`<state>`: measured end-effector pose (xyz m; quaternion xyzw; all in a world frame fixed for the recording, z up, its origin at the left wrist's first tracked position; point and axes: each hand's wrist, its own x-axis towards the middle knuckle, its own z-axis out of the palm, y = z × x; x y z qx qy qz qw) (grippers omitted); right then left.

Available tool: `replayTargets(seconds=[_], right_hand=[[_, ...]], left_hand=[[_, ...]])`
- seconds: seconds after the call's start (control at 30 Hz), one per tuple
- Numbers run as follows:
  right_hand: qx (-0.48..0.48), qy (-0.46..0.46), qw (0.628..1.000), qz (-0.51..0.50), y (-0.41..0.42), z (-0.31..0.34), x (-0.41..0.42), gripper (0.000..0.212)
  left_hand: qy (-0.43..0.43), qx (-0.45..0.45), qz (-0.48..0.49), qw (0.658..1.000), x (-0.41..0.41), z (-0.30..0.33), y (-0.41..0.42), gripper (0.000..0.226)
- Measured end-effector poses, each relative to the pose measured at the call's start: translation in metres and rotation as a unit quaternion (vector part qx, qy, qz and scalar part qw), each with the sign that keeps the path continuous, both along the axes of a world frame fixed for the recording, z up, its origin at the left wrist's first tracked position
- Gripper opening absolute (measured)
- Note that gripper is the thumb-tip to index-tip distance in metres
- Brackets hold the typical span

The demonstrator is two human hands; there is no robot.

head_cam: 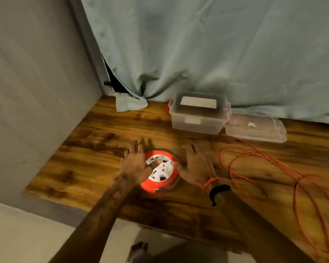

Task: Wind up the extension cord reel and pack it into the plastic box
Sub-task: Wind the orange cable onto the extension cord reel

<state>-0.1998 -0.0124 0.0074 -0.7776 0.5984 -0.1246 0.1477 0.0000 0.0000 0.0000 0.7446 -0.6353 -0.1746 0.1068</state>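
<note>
An orange and white extension cord reel (160, 170) lies flat on the wooden table (95, 154). My left hand (134, 164) rests against its left side with fingers spread and straight. My right hand (197, 165) is at its right side, fingers extended, thumb near the reel's rim. The orange cord (264, 164) lies unwound in loose loops over the right part of the table. The clear plastic box (198, 112) stands open at the back, and its lid (254, 127) lies beside it on the right.
A pale green curtain (217, 50) hangs behind the table, with a folded cloth piece (130, 103) at its foot. A grey wall (36, 82) borders the table's left edge. The table's front edge runs near my forearms.
</note>
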Motion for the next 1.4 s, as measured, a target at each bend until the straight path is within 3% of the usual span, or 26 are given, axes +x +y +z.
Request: replayTargets(seconds=[0.07,0.17,0.43,0.67,0.83,0.97,1.1,1.27,1.4], right_hand=[[0.036,-0.009,0.998,-0.046,0.002,-0.007,0.007,0.065],[0.084,-0.028,0.991,-0.099,0.012,-0.025,0.016,0.061],[0.122,-0.127,0.964,-0.198,0.018,-0.05,0.028,0.056],[0.125,-0.231,0.93,-0.258,0.014,-0.058,0.03,0.058],[0.071,-0.301,0.903,-0.297,0.002,-0.057,0.014,0.066],[0.011,-0.355,0.887,-0.294,-0.016,-0.047,-0.006,0.063],[-0.041,-0.396,0.878,-0.266,-0.039,-0.028,-0.034,0.059],[-0.109,-0.467,0.84,-0.252,-0.064,-0.023,-0.067,0.06],[-0.138,-0.542,0.792,-0.242,-0.084,-0.032,-0.085,0.063]], left_hand=[[0.03,0.001,0.019,0.999,0.006,-0.009,0.003,0.112],[0.079,0.026,0.043,0.996,0.014,-0.029,0.006,0.089],[0.146,0.016,0.058,0.988,0.009,-0.036,-0.004,0.06],[0.222,0.023,0.094,0.97,0.01,-0.043,-0.013,0.054],[0.365,-0.018,0.11,0.924,0.0,-0.038,-0.026,0.033],[0.478,-0.025,0.124,0.869,-0.023,-0.024,-0.037,0.024],[0.586,0.005,0.134,0.799,-0.047,-0.017,-0.057,0.033],[0.67,0.01,0.096,0.736,-0.08,-0.016,-0.077,0.011],[0.722,0.02,0.069,0.688,-0.097,-0.031,-0.095,0.035]])
